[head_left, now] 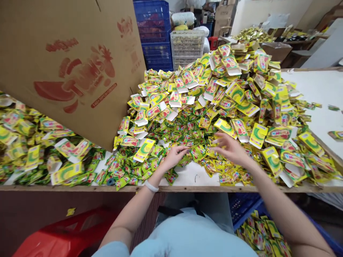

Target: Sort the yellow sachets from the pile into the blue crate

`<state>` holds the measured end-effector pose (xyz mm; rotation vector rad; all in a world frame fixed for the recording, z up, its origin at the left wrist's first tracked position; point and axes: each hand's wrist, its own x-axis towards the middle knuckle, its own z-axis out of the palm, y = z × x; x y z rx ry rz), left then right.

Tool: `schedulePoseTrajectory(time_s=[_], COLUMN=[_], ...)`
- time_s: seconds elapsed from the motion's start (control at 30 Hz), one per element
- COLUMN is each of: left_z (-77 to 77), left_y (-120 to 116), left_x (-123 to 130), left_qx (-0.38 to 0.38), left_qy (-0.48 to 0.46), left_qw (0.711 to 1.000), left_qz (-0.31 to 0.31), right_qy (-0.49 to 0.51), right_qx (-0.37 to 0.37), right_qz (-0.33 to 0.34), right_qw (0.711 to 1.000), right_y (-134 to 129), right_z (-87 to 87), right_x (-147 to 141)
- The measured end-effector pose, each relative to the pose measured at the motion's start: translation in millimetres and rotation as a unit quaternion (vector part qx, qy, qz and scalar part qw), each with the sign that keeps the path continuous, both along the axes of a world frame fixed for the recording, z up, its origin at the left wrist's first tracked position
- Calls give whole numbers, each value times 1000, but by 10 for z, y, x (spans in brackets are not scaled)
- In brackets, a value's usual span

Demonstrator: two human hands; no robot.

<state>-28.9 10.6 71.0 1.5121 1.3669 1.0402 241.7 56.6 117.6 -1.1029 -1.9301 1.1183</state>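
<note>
My left hand (174, 157), with a white band on its wrist, is low over the heap of small green candy packets (182, 131). Its thumb and fingers are pinched together, and whatever lies between the tips is too small to make out. A green packet (198, 152) lies just right of those fingertips. My right hand (230, 149) hovers above the small yellow candy packets (235, 177), its fingers apart and nothing visible in them. Beyond both hands, many yellow printed candy boxes (176, 99) are piled up, several with white flaps showing.
A large printed cardboard carton (88, 82) leans over the table's left part. The wooden table edge (187, 188) runs before me. Below are a red plastic stool (61, 235) and a blue crate (242, 210) of yellow packets. Stacked blue crates (155, 39) stand behind.
</note>
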Motion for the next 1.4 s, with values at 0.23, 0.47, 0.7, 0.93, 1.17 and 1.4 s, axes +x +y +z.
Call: schedulePoseTrajectory(time_s=[0.23,0.47,0.7,0.93,1.17,1.4], left_z=[-160,-196,-52,225,373,681], left_y=[50,105,-234,-470,-589,-782], left_x=[61,143,257,-97,-1061,-520], left_qx=[-23,-20,6,112,-91,-37], left_qy=[-19,-38,-59,207,562,402], left_qw=[1000,999,998,970,787,914], left_qz=[4,3,26,57,236,38], right_qy=[205,202,234,192,110,-66], right_qx=[-121,-115,-149,-234,-66,204], right_qz=[-97,-83,-76,60,-2,152], right_qw=[966,969,958,951,992,965], right_y=[-166,-216,-386,-418,-408,-696], right_z=[-638,-632,-670,-659,-780,-613], right_x=[-494,-528,-705,-663,-378,-730])
